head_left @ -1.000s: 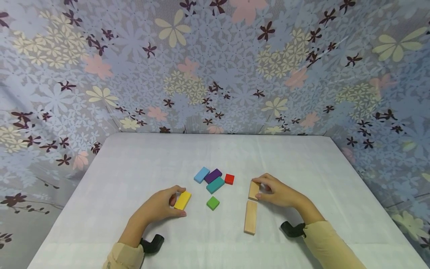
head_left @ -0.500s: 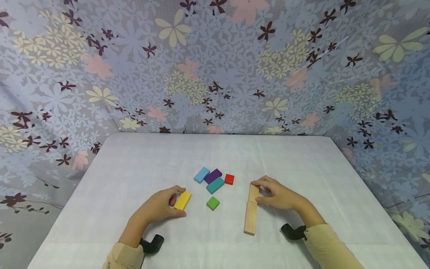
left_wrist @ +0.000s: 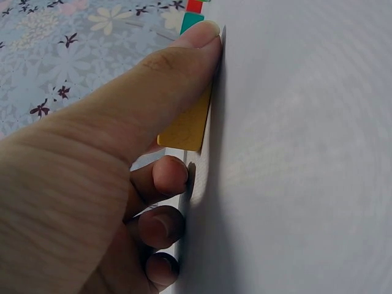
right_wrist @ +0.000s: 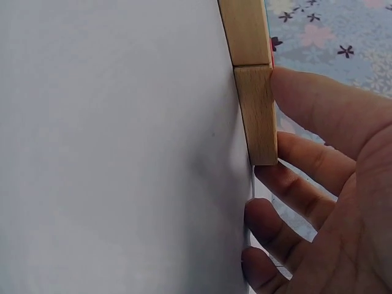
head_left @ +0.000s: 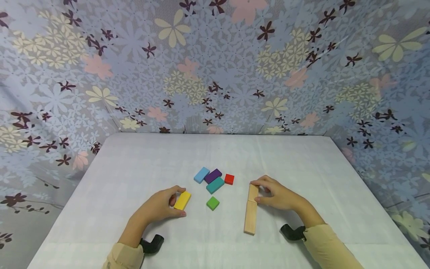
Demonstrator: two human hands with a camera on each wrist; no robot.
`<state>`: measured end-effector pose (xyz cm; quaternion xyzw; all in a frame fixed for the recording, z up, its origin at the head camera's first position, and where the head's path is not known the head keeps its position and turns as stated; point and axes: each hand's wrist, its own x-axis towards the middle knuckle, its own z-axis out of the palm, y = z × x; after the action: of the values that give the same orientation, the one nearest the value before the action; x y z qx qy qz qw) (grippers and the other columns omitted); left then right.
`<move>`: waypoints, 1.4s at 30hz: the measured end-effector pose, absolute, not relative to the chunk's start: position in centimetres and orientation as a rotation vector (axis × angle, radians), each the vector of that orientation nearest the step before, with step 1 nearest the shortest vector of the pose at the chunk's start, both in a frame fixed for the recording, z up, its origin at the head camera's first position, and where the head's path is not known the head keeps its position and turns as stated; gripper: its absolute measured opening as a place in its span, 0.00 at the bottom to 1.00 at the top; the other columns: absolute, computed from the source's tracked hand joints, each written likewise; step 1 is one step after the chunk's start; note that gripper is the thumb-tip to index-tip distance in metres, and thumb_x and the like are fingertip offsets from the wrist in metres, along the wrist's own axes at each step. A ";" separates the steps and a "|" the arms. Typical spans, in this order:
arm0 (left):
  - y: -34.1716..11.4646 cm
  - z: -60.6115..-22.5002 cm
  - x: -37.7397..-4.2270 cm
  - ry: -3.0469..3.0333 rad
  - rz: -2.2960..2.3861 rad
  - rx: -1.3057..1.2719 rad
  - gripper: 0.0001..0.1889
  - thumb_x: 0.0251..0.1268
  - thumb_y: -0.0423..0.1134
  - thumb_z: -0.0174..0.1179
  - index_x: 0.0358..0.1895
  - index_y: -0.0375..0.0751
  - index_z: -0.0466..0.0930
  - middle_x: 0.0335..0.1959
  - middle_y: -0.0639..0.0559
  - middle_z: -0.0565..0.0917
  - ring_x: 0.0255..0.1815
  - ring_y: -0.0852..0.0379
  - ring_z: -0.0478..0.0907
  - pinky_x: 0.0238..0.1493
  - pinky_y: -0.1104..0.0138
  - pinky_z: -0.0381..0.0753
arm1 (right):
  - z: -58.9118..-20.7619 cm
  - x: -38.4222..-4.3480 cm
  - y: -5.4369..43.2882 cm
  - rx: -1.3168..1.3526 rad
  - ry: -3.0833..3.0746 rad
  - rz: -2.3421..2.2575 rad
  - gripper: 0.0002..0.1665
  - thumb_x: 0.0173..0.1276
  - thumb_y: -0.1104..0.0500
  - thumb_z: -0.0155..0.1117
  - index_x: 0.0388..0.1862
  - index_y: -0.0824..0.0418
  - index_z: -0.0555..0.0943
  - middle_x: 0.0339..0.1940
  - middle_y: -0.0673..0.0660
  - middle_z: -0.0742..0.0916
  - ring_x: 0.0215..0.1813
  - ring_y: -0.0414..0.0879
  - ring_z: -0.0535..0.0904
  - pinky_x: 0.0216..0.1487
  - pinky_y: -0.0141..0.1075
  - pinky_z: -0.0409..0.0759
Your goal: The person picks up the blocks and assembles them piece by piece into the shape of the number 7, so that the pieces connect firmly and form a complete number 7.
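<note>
My left hand (head_left: pixel 159 205) holds a yellow block (head_left: pixel 183 201) at the left of the table, thumb at its near end and a finger at the far end. In the left wrist view the thumb covers much of that yellow block (left_wrist: pixel 182 130). On the right, my right hand (head_left: pixel 280 193) pinches a short plain wooden block (head_left: pixel 253 192) between thumb and fingers. Its near end meets a longer wooden block (head_left: pixel 250 218), and the two lie in one line. The right wrist view shows the short wooden block (right_wrist: pixel 260 116) end to end with the longer one.
Between the hands lie a green block (head_left: pixel 213 203), a teal block (head_left: pixel 215 185), a purple block (head_left: pixel 213 176), a light blue block (head_left: pixel 201 175) and a red block (head_left: pixel 229 179). A white cloth covers the table (head_left: pixel 151 153); a flowered curtain (head_left: pixel 215 74) hangs behind.
My right hand has drawn the short wooden block slightly nearer, closing the small gap to the longer one. The left hand and yellow block have stayed put.
</note>
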<state>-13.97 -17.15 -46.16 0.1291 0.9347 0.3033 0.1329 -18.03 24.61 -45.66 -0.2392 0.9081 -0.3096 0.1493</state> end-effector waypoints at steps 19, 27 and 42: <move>-17.2 -46.3 -14.0 2.726 0.882 0.403 0.38 0.45 0.56 0.78 0.64 0.54 0.77 0.26 0.58 0.71 0.28 0.64 0.66 0.30 0.69 0.65 | -45.7 -18.5 24.4 -0.625 2.650 -0.929 0.36 0.68 0.41 0.65 0.70 0.53 0.72 0.57 0.51 0.77 0.52 0.46 0.72 0.54 0.40 0.74; -17.3 -46.3 -14.0 2.727 0.882 0.402 0.38 0.45 0.56 0.78 0.64 0.54 0.77 0.26 0.58 0.71 0.28 0.63 0.66 0.30 0.69 0.65 | -45.2 -20.2 23.5 -0.592 2.766 -0.892 0.39 0.68 0.42 0.66 0.73 0.53 0.68 0.57 0.55 0.78 0.48 0.48 0.71 0.46 0.41 0.71; -17.3 -46.4 -14.0 2.721 0.889 0.401 0.38 0.45 0.57 0.77 0.64 0.54 0.76 0.26 0.58 0.71 0.28 0.64 0.66 0.31 0.69 0.65 | -43.2 -22.4 19.2 -0.674 2.711 -0.774 0.38 0.68 0.45 0.67 0.74 0.52 0.68 0.60 0.56 0.78 0.55 0.51 0.75 0.56 0.48 0.76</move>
<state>-14.00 -17.28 -46.42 0.1375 0.9340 0.3050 0.1251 -22.39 19.21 -43.19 -0.2307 0.9283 -0.2650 0.1214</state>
